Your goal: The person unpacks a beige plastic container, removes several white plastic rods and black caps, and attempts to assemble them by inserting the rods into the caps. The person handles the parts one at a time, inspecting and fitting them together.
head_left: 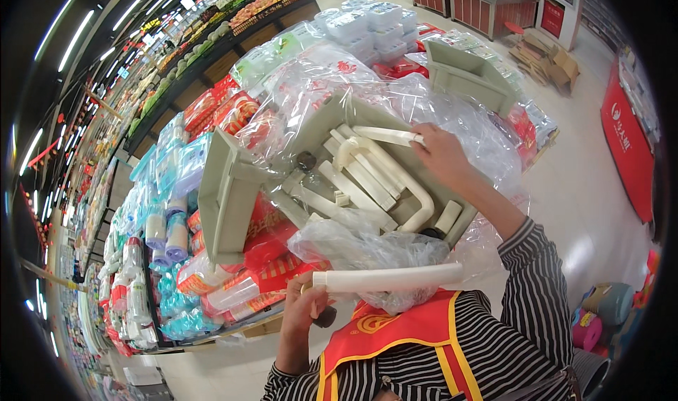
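My left hand [305, 308] is closed round the beige end of a white plastic tube [395, 278], which lies crosswise in front of my chest. A small dark knob-like piece [325, 317] shows just below those fingers. Farther off, my right hand [443, 154] grips the end of a slim white plastic piece [387, 134] over a grey-beige plastic bin [462, 231]. Inside the bin lie a bent cream U-shaped pipe [418, 189], several straight white lengths [353, 187] and a short cream piece [448, 217]. Crumpled clear plastic [367, 242] covers the bin's near edge.
Grey-beige hollow plastic parts flank the bin at left [229, 200] and far right [470, 78]. Underneath are red packages [265, 235] and clear wrapping [487, 136]. White tubs [367, 25] stack behind. Flattened cardboard [544, 62] lies on the floor; a red-sided stand [625, 143] is right.
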`<state>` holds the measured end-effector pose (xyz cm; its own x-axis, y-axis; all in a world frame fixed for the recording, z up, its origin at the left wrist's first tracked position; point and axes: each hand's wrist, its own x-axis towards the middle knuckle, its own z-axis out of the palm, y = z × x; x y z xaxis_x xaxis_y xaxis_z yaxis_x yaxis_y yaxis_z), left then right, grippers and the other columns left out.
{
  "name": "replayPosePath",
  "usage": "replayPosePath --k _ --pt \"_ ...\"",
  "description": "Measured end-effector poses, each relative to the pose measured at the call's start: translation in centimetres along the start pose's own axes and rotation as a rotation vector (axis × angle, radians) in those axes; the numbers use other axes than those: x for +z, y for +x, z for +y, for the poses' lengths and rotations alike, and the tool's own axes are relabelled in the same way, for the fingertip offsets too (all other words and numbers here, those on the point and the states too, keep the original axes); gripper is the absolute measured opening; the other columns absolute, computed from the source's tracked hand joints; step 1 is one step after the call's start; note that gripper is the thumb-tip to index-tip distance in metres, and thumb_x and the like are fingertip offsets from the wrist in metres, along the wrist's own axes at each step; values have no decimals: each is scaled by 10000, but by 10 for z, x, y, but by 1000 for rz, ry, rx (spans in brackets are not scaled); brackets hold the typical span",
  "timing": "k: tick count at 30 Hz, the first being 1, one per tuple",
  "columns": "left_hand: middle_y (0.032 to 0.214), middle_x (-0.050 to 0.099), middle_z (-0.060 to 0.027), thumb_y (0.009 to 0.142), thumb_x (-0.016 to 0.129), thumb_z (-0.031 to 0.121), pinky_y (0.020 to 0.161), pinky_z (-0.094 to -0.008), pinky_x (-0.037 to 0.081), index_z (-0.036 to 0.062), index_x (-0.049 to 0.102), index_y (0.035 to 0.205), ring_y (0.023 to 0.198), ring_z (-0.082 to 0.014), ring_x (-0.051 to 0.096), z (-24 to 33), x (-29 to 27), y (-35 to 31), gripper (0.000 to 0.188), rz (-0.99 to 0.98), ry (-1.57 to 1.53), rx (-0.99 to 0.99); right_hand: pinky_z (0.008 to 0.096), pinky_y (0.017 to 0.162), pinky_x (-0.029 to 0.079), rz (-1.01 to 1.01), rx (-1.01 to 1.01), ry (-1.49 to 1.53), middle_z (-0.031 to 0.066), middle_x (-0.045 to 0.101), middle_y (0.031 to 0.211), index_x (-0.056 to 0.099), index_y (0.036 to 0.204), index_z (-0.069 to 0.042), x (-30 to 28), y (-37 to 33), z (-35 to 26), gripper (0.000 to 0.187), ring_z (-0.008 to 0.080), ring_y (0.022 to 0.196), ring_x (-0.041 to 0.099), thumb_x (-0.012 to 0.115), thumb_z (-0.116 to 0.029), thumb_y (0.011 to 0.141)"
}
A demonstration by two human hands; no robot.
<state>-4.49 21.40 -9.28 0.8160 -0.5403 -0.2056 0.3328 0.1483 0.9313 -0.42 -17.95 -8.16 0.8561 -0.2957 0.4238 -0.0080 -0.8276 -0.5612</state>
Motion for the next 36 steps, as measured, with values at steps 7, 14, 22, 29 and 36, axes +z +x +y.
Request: replayPosePath --k 7,14,22,29,36 --pt "575 498 21 898 557 121 392 -195 304 -42 640 1036 434 -45 417 16 16 38 230 13 -23 -20 293 618 482 417 -194 230 82 604 869 625 1026 -14 -59 -17 -20 225 171 676 590 705 -29 816" --pt "575 428 25 918 552 216 383 -228 305 -8 612 916 420 -78 396 13 16 74 232 -101 61 -186 238 734 439 449 -7 628 25 585 901 546 1151 -19 -59 -30 -6 226 96 806 543 591 -103 946" --pt "590 445 17 938 568 246 371 -256 306 38 571 865 408 -97 396 4 22 90 221 -8 3 -227 294 735 498 174 -56 1015 83 623 922 504 1177 -34 -38 -41 -8 228 149 756 611 475 -168 994" --pt "585 451 16 947 574 277 363 -261 319 38 561 953 399 -101 415 5 18 109 239 153 -69 -94 276 707 497 -9 -126 950 35 578 826 494 1238 36 -16 -36 -27 321 100 753 557 522 -149 977" --pt "678 489 20 818 749 214 480 -239 373 73 519 1081 563 -60 471 4 18 74 377 216 409 327 367 740 491 -182 -324 279 126 606 940 526 1248 -14 -33 -26 -65 343 258 788 601 586 -112 925"
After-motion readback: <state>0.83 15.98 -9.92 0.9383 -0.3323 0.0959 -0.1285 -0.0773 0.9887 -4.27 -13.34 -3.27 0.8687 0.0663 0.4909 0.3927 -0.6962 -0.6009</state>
